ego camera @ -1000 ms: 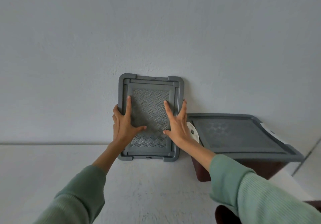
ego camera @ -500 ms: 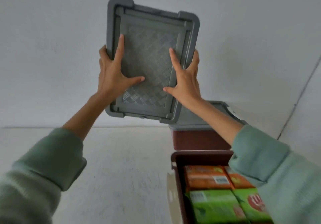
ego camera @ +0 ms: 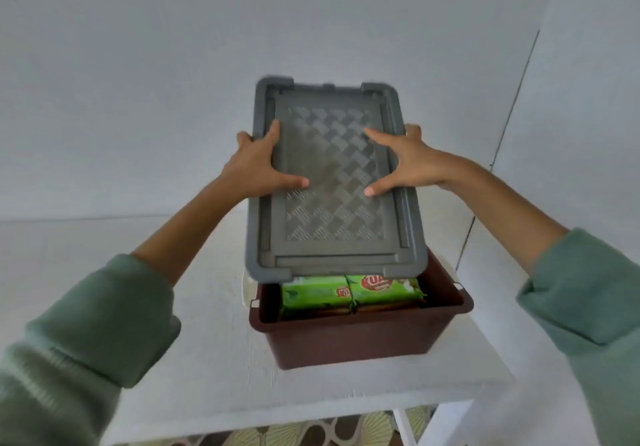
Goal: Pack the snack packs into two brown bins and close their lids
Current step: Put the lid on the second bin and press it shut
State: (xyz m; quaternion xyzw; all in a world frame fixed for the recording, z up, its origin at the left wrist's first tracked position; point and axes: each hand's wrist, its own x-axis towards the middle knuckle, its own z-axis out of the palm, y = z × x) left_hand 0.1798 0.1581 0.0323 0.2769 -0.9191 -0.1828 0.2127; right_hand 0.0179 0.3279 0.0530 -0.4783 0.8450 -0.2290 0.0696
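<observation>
Left grip [ego camera: 256, 168] and right grip [ego camera: 412, 165] pinch the lid [ego camera: 334, 238] by its two long sides, thumbs on top, fingers curled round the edges; lid is tilted just over the bin [ego camera: 363, 338]; green snack packs [ego camera: 318, 295] lie inside; bin stands on the table [ego camera: 190, 359].

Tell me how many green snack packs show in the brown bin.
2. The left green pack and the right green pack lie side by side in the brown bin, just below the near edge of the gray lid. The lid may hide more.
</observation>
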